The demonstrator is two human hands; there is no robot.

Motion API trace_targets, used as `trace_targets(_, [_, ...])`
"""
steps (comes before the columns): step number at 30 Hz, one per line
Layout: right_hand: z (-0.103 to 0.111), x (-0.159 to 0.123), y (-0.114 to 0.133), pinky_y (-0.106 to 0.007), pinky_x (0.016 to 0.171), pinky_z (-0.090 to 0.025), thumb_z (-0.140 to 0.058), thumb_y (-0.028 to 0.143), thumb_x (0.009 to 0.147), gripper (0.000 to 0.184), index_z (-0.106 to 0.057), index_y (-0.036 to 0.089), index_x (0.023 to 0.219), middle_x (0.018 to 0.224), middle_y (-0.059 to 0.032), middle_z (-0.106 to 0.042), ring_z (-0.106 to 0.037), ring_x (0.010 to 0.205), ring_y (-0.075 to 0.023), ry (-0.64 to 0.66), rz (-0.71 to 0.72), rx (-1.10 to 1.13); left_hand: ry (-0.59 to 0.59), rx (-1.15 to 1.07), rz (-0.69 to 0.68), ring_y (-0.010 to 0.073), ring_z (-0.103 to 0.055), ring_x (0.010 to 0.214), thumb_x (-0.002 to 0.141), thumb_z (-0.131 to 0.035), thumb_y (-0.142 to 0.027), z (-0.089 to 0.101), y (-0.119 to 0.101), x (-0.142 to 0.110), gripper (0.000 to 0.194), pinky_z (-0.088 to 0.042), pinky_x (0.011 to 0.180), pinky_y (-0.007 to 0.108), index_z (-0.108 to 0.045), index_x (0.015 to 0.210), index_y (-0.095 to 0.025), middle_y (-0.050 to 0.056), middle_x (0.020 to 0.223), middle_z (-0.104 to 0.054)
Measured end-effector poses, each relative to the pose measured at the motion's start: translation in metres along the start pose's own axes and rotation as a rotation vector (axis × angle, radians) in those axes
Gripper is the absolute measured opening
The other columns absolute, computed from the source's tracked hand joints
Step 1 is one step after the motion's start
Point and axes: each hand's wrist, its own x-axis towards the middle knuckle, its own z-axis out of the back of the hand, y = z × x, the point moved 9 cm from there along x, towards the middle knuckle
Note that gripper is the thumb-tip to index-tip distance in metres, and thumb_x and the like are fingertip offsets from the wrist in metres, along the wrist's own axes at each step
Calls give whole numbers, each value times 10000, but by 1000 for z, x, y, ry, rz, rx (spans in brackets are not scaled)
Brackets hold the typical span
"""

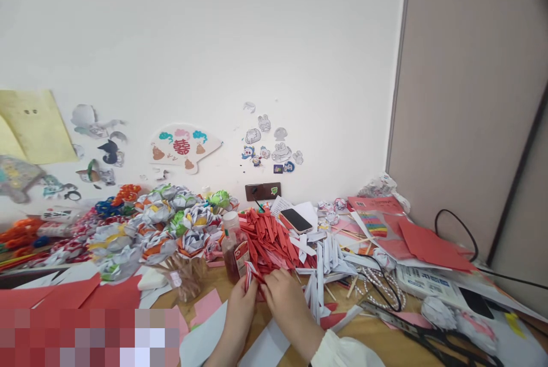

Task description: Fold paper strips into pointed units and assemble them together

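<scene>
My left hand (pixel 240 305) and my right hand (pixel 283 298) meet low in the middle of the view, both pinched on a small folded red-and-white paper piece (pixel 252 273). Right behind them lies a heap of folded red paper units (pixel 269 238). White folded paper units (pixel 325 264) are scattered to the right of my right hand. A small bottle with red contents (pixel 233 247) stands just beyond my left hand.
A bunch of paper flowers (pixel 162 224) on sticks fills the left. A phone (pixel 296 220) lies behind the red heap. Red sheets (pixel 428 244), scissors (pixel 423 337), a black cable (pixel 462 230) and crumpled paper cover the right of the wooden table (pixel 372 330). Stickers dot the wall.
</scene>
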Motion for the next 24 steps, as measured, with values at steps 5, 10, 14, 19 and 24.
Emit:
trace_targets(5, [14,2,-11,-291,696,-413,-432,81,798,210,-620,172,809,801,-54,-636,-561,774,-194,-111,-65,156,-1,63,-31,190,-547,561,603,-564,-571,-1,-9,-3,421,-438,534,262,-575,607,-151,9,529,-597])
trace_targets(10, [18,1,-28,-248,644,-428,-473,100,752,180,-632,183,752,729,-25,-647,-583,683,-164,-145,-217,452,97,68,-97,190,-541,650,672,-550,-507,-12,-15,-5,362,-434,626,255,-578,664,-146,26,641,-613])
trace_targets(14, [20,0,-29,-245,636,-428,-483,87,716,179,-633,180,680,702,-26,-639,-576,659,-160,-186,-248,499,134,48,-93,177,-515,637,674,-552,-499,-18,-15,-6,355,-428,613,249,-572,652,-146,19,635,-586])
trace_targets(19, [22,-1,-30,-251,643,-437,-500,89,700,163,-632,183,681,721,-33,-639,-586,688,-168,-235,-266,568,146,6,-50,147,-469,555,628,-571,-537,-22,-16,-10,383,-405,543,238,-543,605,-155,-14,560,-530])
trace_targets(24, [18,-7,-33,-244,609,-453,-501,115,717,145,-633,171,692,736,-46,-616,-578,680,-162,-285,-302,654,129,-43,-5,116,-424,482,582,-590,-564,-22,-14,-11,407,-363,472,218,-512,563,-166,-46,493,-479])
